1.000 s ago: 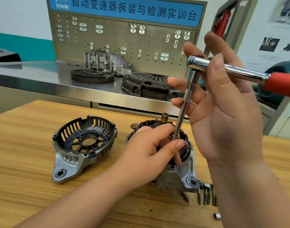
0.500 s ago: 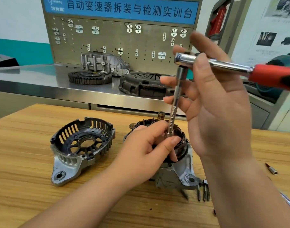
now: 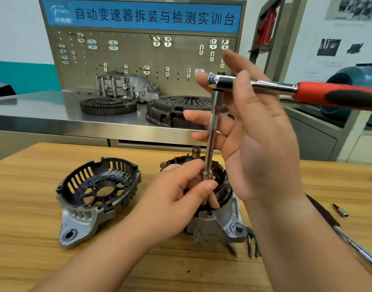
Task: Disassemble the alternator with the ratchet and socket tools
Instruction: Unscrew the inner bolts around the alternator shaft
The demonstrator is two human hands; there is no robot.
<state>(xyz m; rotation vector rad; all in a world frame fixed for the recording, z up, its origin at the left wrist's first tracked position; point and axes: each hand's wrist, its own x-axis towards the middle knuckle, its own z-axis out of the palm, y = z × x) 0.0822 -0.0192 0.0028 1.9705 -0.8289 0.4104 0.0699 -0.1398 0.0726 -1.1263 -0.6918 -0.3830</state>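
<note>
You work in bright, even room light. Shadows under the alternator point(image 3: 212, 226) on your wooden bench point(image 3: 22, 207) are short and soft. Behind the alternator the steel bench point(image 3: 44, 106) shows a pale sheen, and above it the ratchet point(image 3: 275, 85) carries small glints. Straight lines bow towards the frame edges. Your right hand point(image 3: 263, 148), above the alternator, looks slightly soft.

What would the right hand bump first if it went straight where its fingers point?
The right hand, holding the ratchet, points its fingers left behind the extension bar. Nothing looks close in that line; farther on, the clutch cover on the steel bench seems first, though depth is unclear.
</note>
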